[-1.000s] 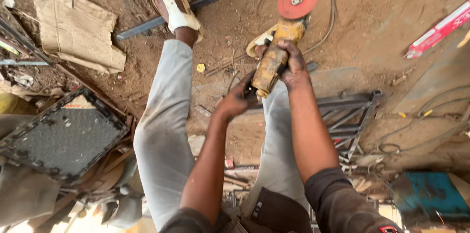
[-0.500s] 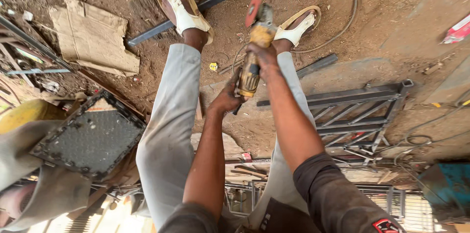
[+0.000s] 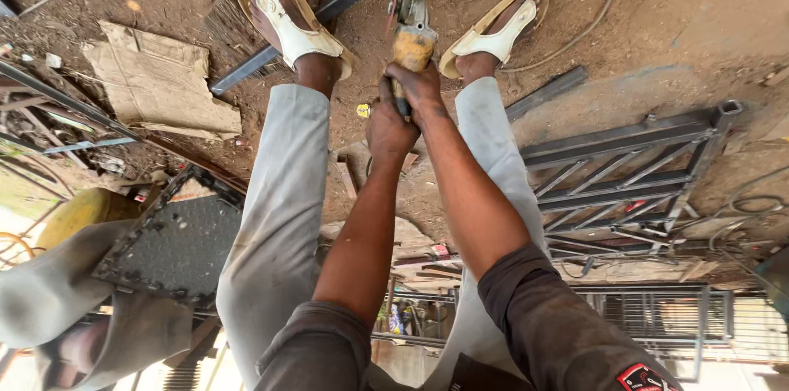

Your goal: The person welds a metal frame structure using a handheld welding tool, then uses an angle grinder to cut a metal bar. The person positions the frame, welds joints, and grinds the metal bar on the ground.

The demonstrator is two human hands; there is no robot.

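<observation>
I am gripping the grinder (image 3: 409, 39) at upper centre, both hands closed round it: left hand (image 3: 388, 124), right hand (image 3: 417, 85). Its disc seems edge-on near the bar (image 3: 329, 9); I would be keeping my sandalled feet clear.

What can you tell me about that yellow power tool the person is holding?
The angle grinder has a worn, dusty yellow body and a grey metal head. Its thin disc shows edge-on, pointing away from the person, above the dirt between their sandalled feet. The left hand and right hand both grip its rear handle.
</observation>
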